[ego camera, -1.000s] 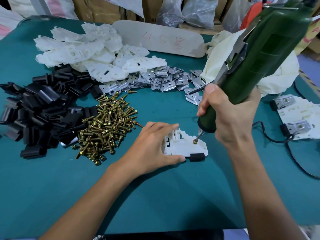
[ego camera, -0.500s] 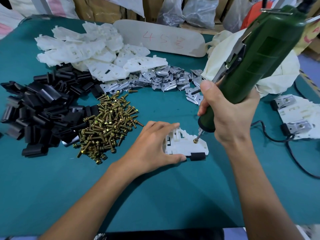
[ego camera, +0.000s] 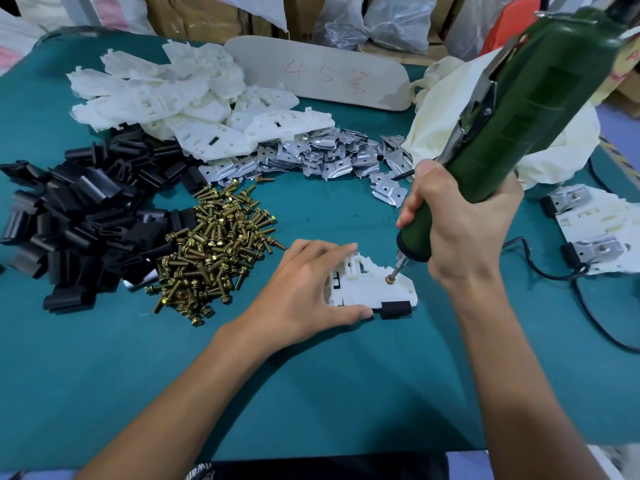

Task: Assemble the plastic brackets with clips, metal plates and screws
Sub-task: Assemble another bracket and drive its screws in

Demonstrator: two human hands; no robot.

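Head view showed our left hand [ego camera: 304,289] spread flat over the white bracket [ego camera: 370,289] near the front of the green table [ego camera: 311,393] — pinning it, we judged, so it would not spin under the tool. Our right hand [ego camera: 460,230] was wrapped tight around the green screwdriver [ego camera: 519,133], tilted so its bit met the screw [ego camera: 390,279] seated in the bracket. A black clip [ego camera: 396,309] already sat on the bracket's near edge. Spare screws [ego camera: 214,251], plates [ego camera: 322,150] and clips [ego camera: 79,216] lay piled to the left — within easy reach.
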